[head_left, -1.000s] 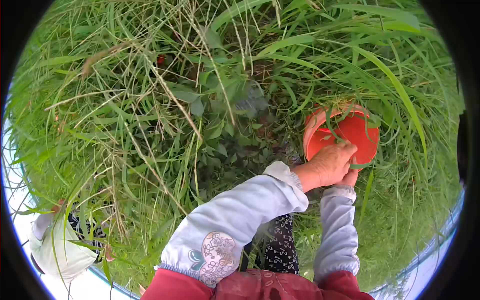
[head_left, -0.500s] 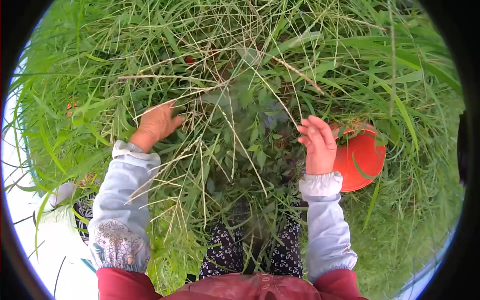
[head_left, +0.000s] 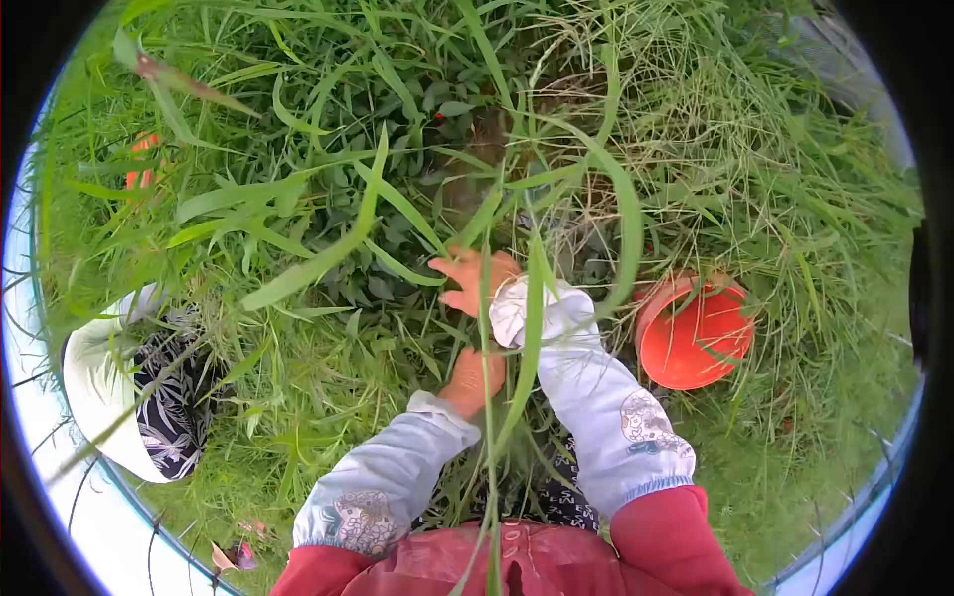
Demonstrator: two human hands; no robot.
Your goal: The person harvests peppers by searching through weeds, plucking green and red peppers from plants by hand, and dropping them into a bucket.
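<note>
My right hand (head_left: 477, 279) reaches leftward into the leafy green plants (head_left: 383, 253). Its thumb and fingers are spread, and I see nothing held between them. Just below it, my left hand (head_left: 471, 383) is low in the grass in front of my legs; its fingers are hidden, so its grip does not show. A long grass stalk (head_left: 489, 328) with broad blades runs upright in front of both hands, close to the camera. Whether either hand touches it I cannot tell. A small red spot (head_left: 438, 116) shows among the leaves farther ahead.
An orange-red bucket (head_left: 704, 348) stands tilted in the grass to my right, a grass blade inside it. Another person (head_left: 109, 387) in a pale top is bent over at the left. Beyond sits an orange object (head_left: 142, 164). Dry grass stems (head_left: 686, 164) lie thick at upper right.
Both hands have come together at the middle, the left moving right and down, the right moving left. The dry seed-head stems are gone from the front; broad green blades hang there now.
</note>
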